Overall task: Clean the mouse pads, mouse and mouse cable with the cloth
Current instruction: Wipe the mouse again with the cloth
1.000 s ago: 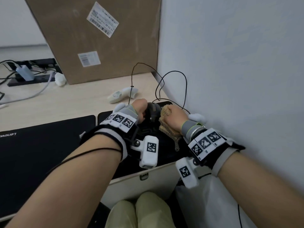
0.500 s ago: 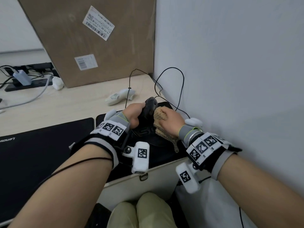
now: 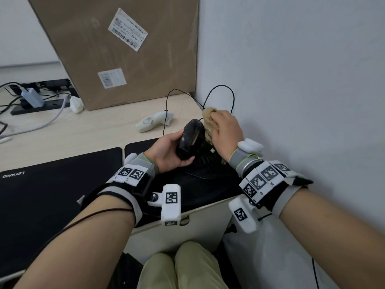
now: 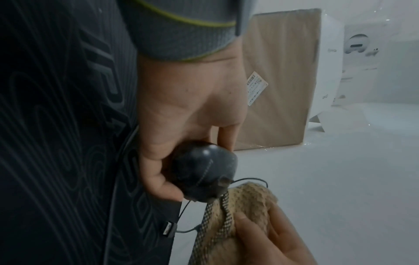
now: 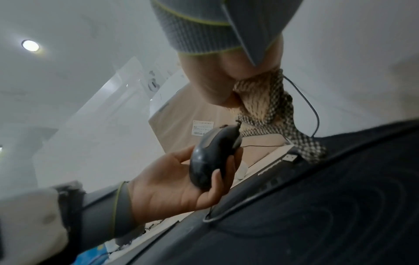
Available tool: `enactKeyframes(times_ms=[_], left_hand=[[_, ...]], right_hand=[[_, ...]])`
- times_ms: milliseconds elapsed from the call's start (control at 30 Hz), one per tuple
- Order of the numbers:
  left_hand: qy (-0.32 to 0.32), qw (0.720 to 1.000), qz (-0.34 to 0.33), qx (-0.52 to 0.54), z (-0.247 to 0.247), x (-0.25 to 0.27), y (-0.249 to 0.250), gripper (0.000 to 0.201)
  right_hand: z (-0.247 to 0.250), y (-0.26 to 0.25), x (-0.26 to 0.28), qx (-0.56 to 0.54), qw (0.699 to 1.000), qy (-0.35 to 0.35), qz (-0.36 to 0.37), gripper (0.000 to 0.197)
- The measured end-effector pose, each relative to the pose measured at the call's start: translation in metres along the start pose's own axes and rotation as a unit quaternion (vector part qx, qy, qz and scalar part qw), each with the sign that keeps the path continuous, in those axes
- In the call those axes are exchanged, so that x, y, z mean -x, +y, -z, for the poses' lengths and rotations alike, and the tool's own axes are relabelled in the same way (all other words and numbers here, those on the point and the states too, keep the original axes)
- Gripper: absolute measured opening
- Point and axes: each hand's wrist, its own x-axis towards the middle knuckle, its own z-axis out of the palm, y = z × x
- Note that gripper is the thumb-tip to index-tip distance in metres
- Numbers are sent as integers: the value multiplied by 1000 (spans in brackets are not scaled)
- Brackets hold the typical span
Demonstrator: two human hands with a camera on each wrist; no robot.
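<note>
A pale wooden worktop [image 3: 83, 130] runs along a grey wall [image 3: 302, 80] on the right. At the far side a big cardboard box [image 3: 129, 53] stands upright against the wall corner. Two black mouse pads lie at the near edge: a wide left mouse pad [image 3: 52, 184] marked Lenovo, and just beside it a right mouse pad [image 3: 208, 184] with a faint line pattern.

Above the right mouse pad, the left hand [image 3: 168, 152] holds a black mouse [image 3: 190, 140] lifted clear of the pad, tilted on its side. The fingers curl round its body from below and the thumb presses its near end. The right hand [image 3: 226, 130], touching the mouse's far right side, grips a bunched tan cloth [image 3: 209, 115]; its fingers are clamped round the cloth, whose checked edge hangs down.

The thin black mouse cable [image 3: 225, 94] leaves the mouse's front end next to the cloth, loops up against the wall, and its USB plug [image 5: 290, 158] lies on the right mouse pad.

Farther left on the worktop sit a white handheld controller [image 3: 155, 120], a black power strip [image 3: 35, 106] with plugs and a small crumpled white wad [image 3: 76, 104].
</note>
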Motion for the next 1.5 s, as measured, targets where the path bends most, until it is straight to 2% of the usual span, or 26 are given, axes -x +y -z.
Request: enactKeyframes(times_ms=[133,267,400,467,567,700,767,900,967,1100,1200,1300,1367,1433,1500], left_hand=[[-22,1000,-2,2,2,3,-3,26],[-13,1000,-13,-6,5,5,-3,27],[-3,1000,-23,-13,1,6,-5,24],[2,999,-35,-7,-3,8,-7,24],[-1,999,-45,9,-6,10,-10,25],[11,995,-69,72,-1,9,-3,35],[9,994,-78,78,6,12,5,38],[-22,995,-69,68,17,22,12,40],[-31,995,-59,74,17,27,10,37],[-48,995,-48,71,19,29,4,32],[-54,996,-46,60,17,29,3,33],[-31,995,-62,67,12,28,1,34],[-12,992,-87,90,11,27,1,40],[-19,987,-105,122,13,26,2,48],[-30,987,-104,119,14,27,5,51]], right_hand=[[-7,-9,-3,53,998,-28,31,43],[-9,-16,0,95,992,-64,52,43],[-14,-32,13,100,984,-60,137,37],[-20,-34,22,126,977,-76,155,32],[-22,-27,28,126,972,-69,183,43],[-22,-11,36,120,959,-65,247,34],[-17,-3,39,105,965,-69,229,34],[-4,1,30,13,998,-7,66,27],[2,-6,23,-4,999,25,32,27],[4,-26,12,2,998,29,48,31],[-4,-33,10,15,998,-14,60,34],[-14,-40,19,8,997,-33,75,34],[-19,-43,34,-19,992,-51,116,37],[-23,-44,50,-26,979,-92,181,41],[-23,-43,58,-33,975,-102,195,38]])
